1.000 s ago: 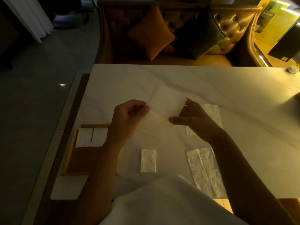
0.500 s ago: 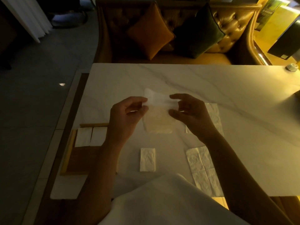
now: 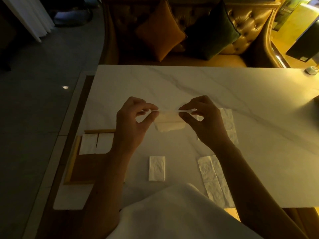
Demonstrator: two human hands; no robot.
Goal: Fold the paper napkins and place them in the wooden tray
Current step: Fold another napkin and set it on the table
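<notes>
Although the room is dim and yellow-lit, a white marble table (image 3: pixel 224 87) fills most of the view, its right edge cut off by the frame. Behind it, a tufted leather sofa (image 3: pixel 250 28) holds an orange cushion (image 3: pixel 158 33) and a dark green cushion (image 3: pixel 212 31), both in deep shadow. Along the bottom, a white garment (image 3: pixel 172 214) on the person's body hides the table's near edge. At the table's left edge lies a wooden tray (image 3: pixel 72 163), partly covered by the left forearm, with two folded napkins (image 3: pixel 96 143) side by side at its far end. An unfolded napkin (image 3: pixel 215 180) lies near the right forearm. Another flat napkin (image 3: pixel 227 123) is mostly hidden behind the right hand. One small folded napkin (image 3: pixel 156 168) rests between the arms. Above the table, the left hand (image 3: pixel 133 121) and right hand (image 3: pixel 205 121) each pinch an upper corner of a half-folded napkin (image 3: pixel 170 122), thumb against forefinger; its lower edge sags toward the table, and its layers are hard to tell apart.
</notes>
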